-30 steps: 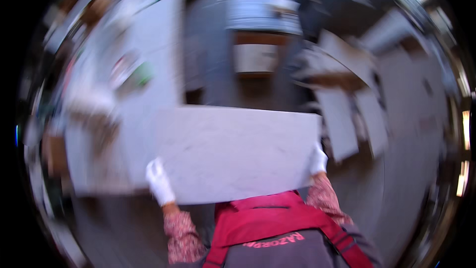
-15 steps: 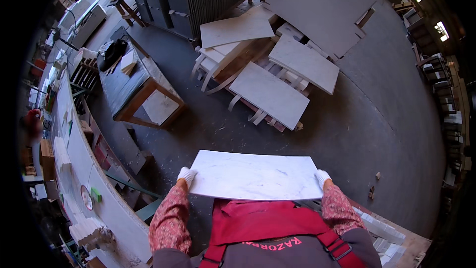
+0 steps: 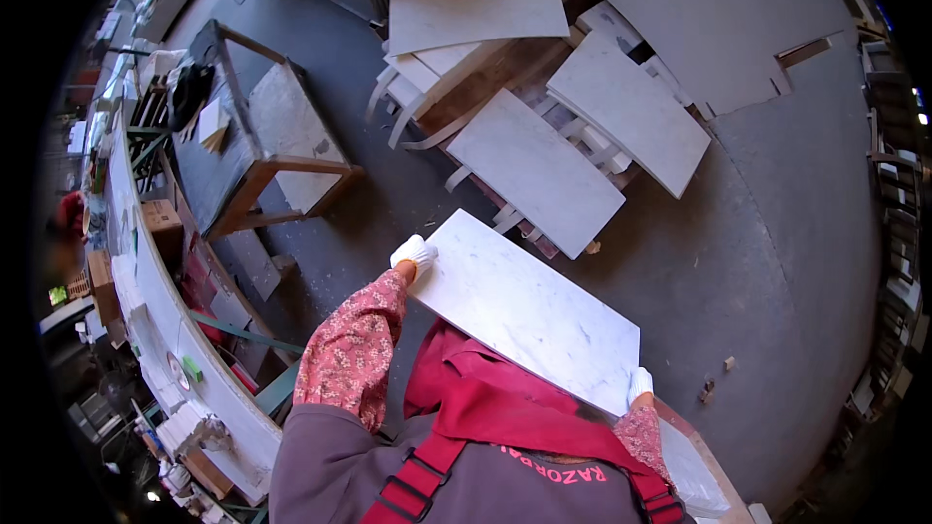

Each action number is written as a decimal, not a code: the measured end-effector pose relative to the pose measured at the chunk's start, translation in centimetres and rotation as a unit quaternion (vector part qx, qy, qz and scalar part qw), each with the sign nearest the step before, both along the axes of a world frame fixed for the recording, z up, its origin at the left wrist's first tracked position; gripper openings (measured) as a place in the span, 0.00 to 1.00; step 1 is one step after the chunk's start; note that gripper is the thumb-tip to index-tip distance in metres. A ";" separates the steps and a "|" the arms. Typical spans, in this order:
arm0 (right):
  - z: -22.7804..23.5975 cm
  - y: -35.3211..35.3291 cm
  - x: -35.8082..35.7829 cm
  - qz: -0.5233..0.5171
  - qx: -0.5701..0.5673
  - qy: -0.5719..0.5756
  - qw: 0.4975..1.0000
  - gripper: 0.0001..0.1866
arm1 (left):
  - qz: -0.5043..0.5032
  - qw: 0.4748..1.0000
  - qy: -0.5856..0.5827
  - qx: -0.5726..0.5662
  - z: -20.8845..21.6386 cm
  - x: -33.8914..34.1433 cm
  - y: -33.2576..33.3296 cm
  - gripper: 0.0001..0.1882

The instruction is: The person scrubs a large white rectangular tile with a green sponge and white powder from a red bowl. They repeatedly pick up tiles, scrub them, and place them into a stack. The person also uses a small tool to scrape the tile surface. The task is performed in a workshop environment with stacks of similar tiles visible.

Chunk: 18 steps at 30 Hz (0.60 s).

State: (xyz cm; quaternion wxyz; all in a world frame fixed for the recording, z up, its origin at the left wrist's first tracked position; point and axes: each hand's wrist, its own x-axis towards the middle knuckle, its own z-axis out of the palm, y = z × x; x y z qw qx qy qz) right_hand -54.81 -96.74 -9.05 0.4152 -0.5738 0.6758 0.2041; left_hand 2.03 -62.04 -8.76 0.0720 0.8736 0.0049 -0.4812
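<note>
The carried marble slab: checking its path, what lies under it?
Under the marble slab show grey floor and the person's red apron; whatever is directly beneath is covered.

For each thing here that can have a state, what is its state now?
Marble slab: lifted off the floor, held at two ends.
Left hand: gloved, grip closed on the slab's end.
Right hand: gloved, grip closed on the other end.
Slabs on the rack: lying flat.

Head cam, fisheye, looks steeply down at workshop floor [image 3: 777, 233], close-up.
</note>
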 end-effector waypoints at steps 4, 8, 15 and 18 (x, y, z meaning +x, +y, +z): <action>1.5 -3.5 7.4 -0.165 0.019 -0.020 0.986 0.17 | 0.016 1.000 -0.016 0.008 -0.8 3.7 -5.5 0.27; 1.0 -8.9 12.7 -0.141 0.012 -0.059 0.988 0.18 | 0.026 0.999 -0.040 0.021 -4.1 6.7 -10.4 0.28; -7.7 -21.5 15.3 -0.308 0.023 -0.120 0.943 0.19 | 0.049 0.996 -0.058 -0.040 -10.1 11.0 -22.0 0.24; -12.3 -27.5 18.0 -0.398 -0.034 -0.261 0.879 0.19 | 0.081 0.987 -0.100 -0.093 -15.1 12.2 -27.1 0.25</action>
